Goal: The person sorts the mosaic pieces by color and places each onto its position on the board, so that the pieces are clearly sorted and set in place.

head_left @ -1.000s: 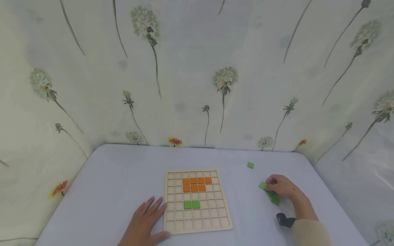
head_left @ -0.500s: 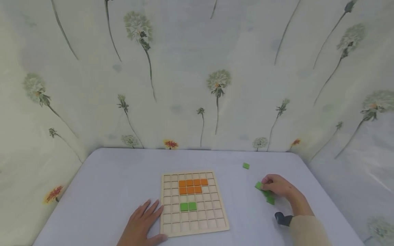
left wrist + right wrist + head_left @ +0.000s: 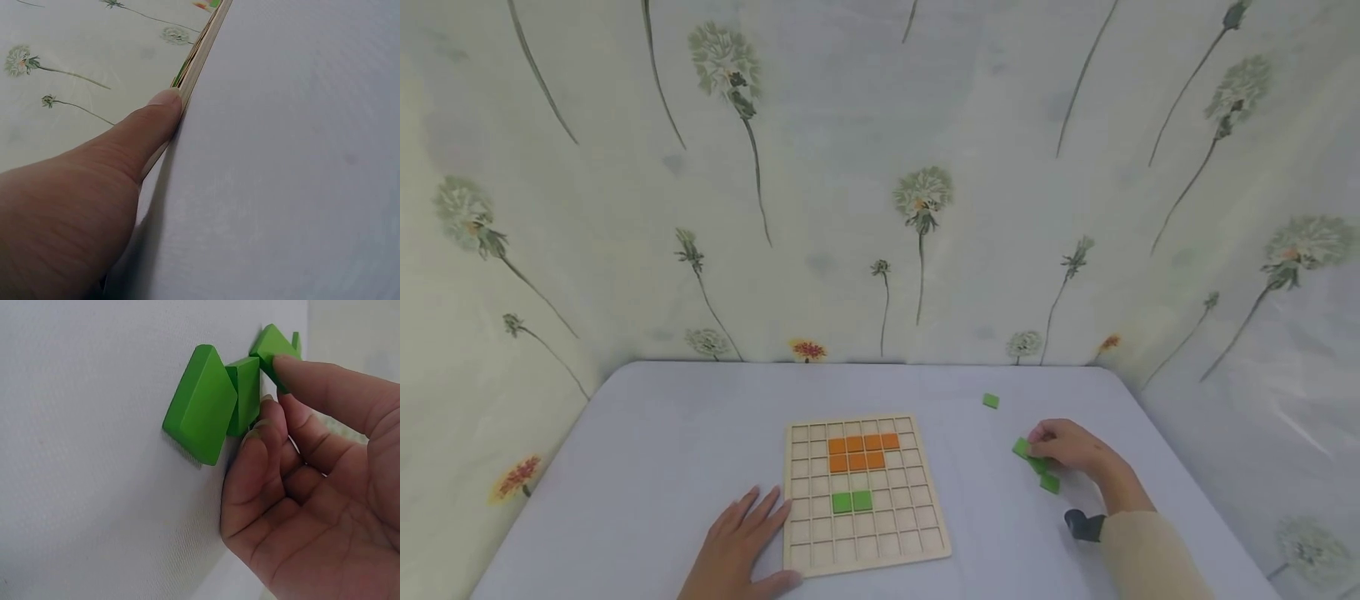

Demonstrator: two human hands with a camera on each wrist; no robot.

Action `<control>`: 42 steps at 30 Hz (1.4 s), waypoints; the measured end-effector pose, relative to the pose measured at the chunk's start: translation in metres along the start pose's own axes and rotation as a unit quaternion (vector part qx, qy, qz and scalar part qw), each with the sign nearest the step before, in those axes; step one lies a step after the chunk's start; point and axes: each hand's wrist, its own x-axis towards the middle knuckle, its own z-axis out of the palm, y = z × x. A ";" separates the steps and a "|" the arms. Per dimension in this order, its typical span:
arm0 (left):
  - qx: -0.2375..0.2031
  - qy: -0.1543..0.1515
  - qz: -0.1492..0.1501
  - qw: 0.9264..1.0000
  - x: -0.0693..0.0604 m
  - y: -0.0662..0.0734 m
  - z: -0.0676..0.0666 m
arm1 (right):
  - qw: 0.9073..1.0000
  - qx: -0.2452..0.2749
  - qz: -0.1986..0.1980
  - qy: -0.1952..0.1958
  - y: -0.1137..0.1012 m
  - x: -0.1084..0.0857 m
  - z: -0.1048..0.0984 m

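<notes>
Fingers (image 3: 306, 427) of the right hand (image 3: 1071, 446) pinch a flat green square tile (image 3: 272, 345) beside similar tiles (image 3: 203, 406); the left hand (image 3: 730, 537), spread, touches a pale wooden grid board (image 3: 889, 522).

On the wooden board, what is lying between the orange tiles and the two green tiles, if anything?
No tile: one row of empty squares separates the orange tiles from the two green tiles, as the head view shows.
</notes>
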 end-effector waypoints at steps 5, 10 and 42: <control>0.005 0.008 -0.003 1.000 -0.001 -0.003 -0.002 | 1.000 0.004 0.008 -0.005 -0.005 0.004 0.004; 0.006 0.009 0.000 1.000 -0.002 -0.005 -0.003 | 1.000 0.000 0.002 -0.001 -0.006 0.004 0.005; -0.013 -0.004 0.000 1.000 -0.001 -0.001 -0.003 | 0.997 -0.031 -0.043 0.054 -0.011 -0.007 -0.002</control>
